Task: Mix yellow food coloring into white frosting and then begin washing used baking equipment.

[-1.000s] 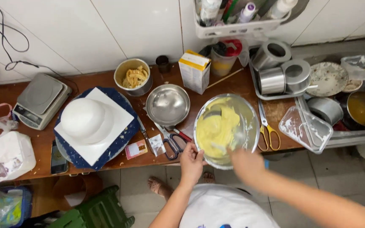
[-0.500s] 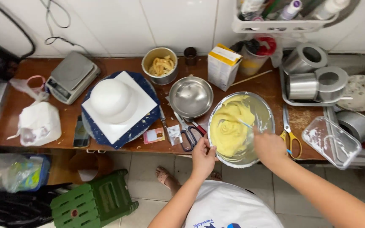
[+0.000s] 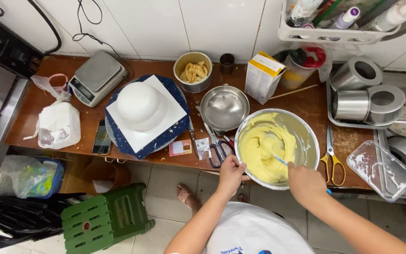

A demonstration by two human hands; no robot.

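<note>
A large metal bowl (image 3: 306, 136) of pale yellow cream (image 3: 261, 146) stands at the front edge of the wooden counter (image 3: 306, 106). My left hand (image 3: 231, 174) grips the bowl's near left rim. My right hand (image 3: 306, 182) is closed on a blue-handled spatula (image 3: 280, 160) whose blade is in the cream. To the left sits a white domed cake (image 3: 139, 104) on a white square board over a dark blue round base.
An empty metal bowl (image 3: 224, 107), scissors (image 3: 219, 150), yellow-handled scissors (image 3: 331, 160), a carton (image 3: 261, 75), a bowl of yellow pieces (image 3: 192, 71), a scale (image 3: 97, 75), a phone (image 3: 102, 137), metal tins (image 3: 367, 96) and a clear container (image 3: 379, 169) crowd the counter. A green stool (image 3: 106, 216) stands below.
The view has shifted so the counter sits further right and lower. My hands stay at the cream bowl, with the right hand moving the spatula within the cream.
</note>
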